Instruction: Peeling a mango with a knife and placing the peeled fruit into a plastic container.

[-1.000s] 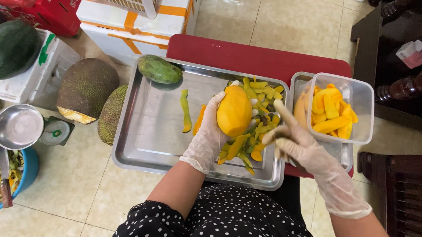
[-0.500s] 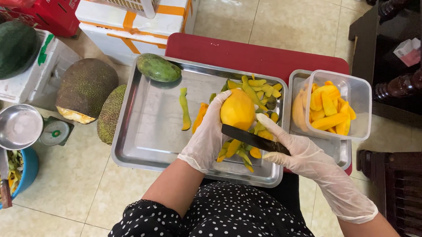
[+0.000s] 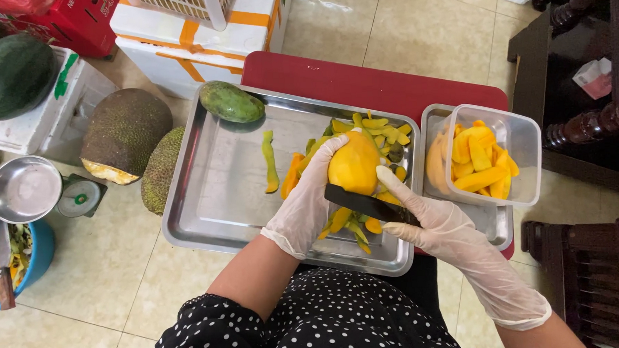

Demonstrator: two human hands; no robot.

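- Your left hand (image 3: 309, 198), gloved, is wrapped around the peeled mango (image 3: 354, 167), fingers curled over its top and left side; it's held just above the steel tray (image 3: 214, 191), right of the tray's centre.
- Your right hand (image 3: 438, 224), gloved too, grips a dark-bladed knife (image 3: 365, 203) tight, forefinger stretched up along the mango's right side.
- Vs 0.5 s ago: blade is at abt the same spot under the mango, flat against its lower edge; the mango sits a touch higher and more upright in your left hand. Vs 1 s ago: your right hand has come in from the tray's right rim to the fruit.
- Peel strips (image 3: 363, 131), green and yellow, lie heaped on the tray behind and under the mango; 1 long strip (image 3: 271, 161) lies alone nearer the tray's middle.
- 1 unpeeled green mango (image 3: 231, 101) rests at the tray's far left corner.
- Clear tub (image 3: 507, 136) of yellow mango slices stands just right of the tray, in a 2nd smaller tray (image 3: 493, 222).
- 2 jackfruit (image 3: 124, 132) sit on the floor left of the tray.
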